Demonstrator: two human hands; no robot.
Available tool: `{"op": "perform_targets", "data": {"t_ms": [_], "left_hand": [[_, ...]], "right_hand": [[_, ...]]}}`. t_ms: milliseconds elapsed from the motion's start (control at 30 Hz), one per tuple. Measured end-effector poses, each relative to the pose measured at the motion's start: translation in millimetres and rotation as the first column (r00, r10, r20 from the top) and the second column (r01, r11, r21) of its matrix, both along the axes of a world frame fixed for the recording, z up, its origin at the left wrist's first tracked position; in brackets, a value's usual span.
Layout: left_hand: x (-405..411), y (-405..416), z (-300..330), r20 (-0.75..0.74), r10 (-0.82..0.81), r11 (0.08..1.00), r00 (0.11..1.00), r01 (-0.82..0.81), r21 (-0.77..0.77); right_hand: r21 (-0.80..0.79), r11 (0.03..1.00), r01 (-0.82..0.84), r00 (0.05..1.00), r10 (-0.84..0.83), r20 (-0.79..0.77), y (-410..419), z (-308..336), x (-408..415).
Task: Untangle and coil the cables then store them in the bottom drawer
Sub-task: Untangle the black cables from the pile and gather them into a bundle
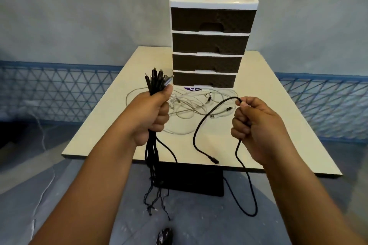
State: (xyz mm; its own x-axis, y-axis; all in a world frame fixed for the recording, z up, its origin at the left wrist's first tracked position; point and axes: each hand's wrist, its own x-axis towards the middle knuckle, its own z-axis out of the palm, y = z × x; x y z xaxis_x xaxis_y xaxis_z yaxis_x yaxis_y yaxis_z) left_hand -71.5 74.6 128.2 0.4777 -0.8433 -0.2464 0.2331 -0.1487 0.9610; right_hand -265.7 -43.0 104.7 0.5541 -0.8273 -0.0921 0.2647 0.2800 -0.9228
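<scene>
My left hand (152, 113) grips a bundle of black cables (153, 82); their plug ends stick up above my fist and the loose ends hang down past the table's front edge. My right hand (256, 125) holds a single black cable (201, 125), pinched near my fingertips, which arcs left and down to a plug above the table edge, while its other part drops below my fist in a long loop. A tangle of white cables (191, 103) lies on the table between my hands and the drawer unit. The bottom drawer (205, 79) is closed.
A drawer unit (213, 2) with several dark drawers and a white top tray stands at the back of the cream table (278, 125). A dark table base sits underneath. A blue mesh fence (59, 93) runs behind. A white cord trails on the floor at left.
</scene>
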Motion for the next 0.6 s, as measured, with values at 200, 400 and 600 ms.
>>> {"op": "perform_targets", "data": {"t_ms": [200,400,600], "left_hand": [[-36.5,20.8,35.0,-0.022,-0.092,0.983,0.996,0.087,-0.159],[-56.2,24.6,53.4,-0.031,-0.086,0.965,0.996,0.075,-0.252],[-79.1,14.7,60.4,-0.086,-0.078,0.940,0.993,0.044,-0.338]], "right_hand": [[-0.028,0.996,-0.086,0.907,0.066,-0.415,19.1,-53.2,-13.3],[-0.172,0.554,-0.815,0.170,-0.054,-0.984,27.6,-78.1,-31.3],[-0.461,0.764,-0.452,0.879,0.293,-0.377,54.9,-18.8,-25.6]]}}
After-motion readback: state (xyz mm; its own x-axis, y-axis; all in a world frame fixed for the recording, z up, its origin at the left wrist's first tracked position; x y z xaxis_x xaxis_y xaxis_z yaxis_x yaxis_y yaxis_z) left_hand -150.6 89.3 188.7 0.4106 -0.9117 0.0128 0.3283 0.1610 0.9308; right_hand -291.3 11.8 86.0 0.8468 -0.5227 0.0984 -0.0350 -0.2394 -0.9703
